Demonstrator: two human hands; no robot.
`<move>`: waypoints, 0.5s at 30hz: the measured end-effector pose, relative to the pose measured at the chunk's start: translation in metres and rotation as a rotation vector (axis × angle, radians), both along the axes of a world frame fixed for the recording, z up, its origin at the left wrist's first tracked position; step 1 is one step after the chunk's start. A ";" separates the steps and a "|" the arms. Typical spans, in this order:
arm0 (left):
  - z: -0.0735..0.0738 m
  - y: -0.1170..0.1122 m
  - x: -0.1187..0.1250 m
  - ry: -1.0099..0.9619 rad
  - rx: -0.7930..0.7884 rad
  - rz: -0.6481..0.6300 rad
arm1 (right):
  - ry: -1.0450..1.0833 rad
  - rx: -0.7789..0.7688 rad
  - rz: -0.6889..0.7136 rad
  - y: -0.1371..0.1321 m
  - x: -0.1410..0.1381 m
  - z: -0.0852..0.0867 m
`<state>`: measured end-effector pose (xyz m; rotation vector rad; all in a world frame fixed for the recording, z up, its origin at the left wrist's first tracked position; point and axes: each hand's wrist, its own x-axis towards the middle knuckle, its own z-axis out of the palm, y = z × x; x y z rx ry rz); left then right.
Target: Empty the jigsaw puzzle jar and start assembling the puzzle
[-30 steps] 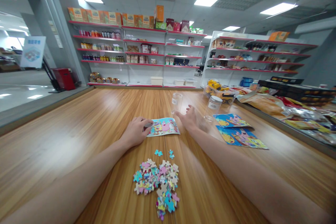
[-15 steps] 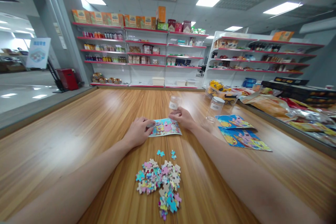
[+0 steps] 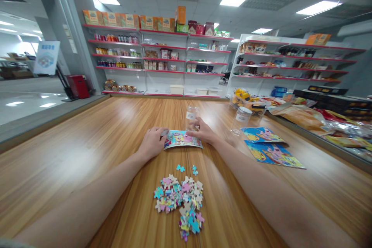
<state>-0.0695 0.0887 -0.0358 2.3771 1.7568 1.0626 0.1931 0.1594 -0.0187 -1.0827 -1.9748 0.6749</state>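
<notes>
My left hand (image 3: 152, 141) is closed on a silver jar lid (image 3: 164, 133) at the left end of a picture card (image 3: 182, 139). The card is slightly curved and shows bright cartoon figures. My right hand (image 3: 205, 131) reaches over the card's right end with thumb and fingers apart. Its fingers are beside a clear, lidless jar (image 3: 192, 114) with a white label, which stands upright behind the card. Nearer to me lies a heap of jigsaw pieces (image 3: 180, 197), some face up and some face down. Two loose pieces (image 3: 180, 168) lie just beyond the heap.
A second clear jar (image 3: 241, 118) with its lid on stands to the right. Two blue cartoon sheets (image 3: 273, 153) lie beside it. Behind is a tub of yellow toy vehicles (image 3: 247, 100). Packaged goods (image 3: 316, 122) line the right edge, and stocked shelves (image 3: 162, 60) stand beyond the table.
The clear jar has come down to stand upright behind the card. My right hand's fingers have spread, and its thumb has moved over the card. The left hand keeps the lid.
</notes>
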 end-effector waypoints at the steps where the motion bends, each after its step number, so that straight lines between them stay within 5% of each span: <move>1: 0.000 0.000 0.000 -0.008 0.010 0.003 | 0.007 -0.004 -0.001 0.000 0.000 0.000; 9: 0.008 -0.012 0.006 0.035 0.081 -0.115 | 0.051 -0.035 0.007 0.002 -0.001 -0.002; 15: 0.007 -0.017 0.009 0.104 0.050 -0.173 | 0.034 0.000 -0.221 0.013 0.002 -0.006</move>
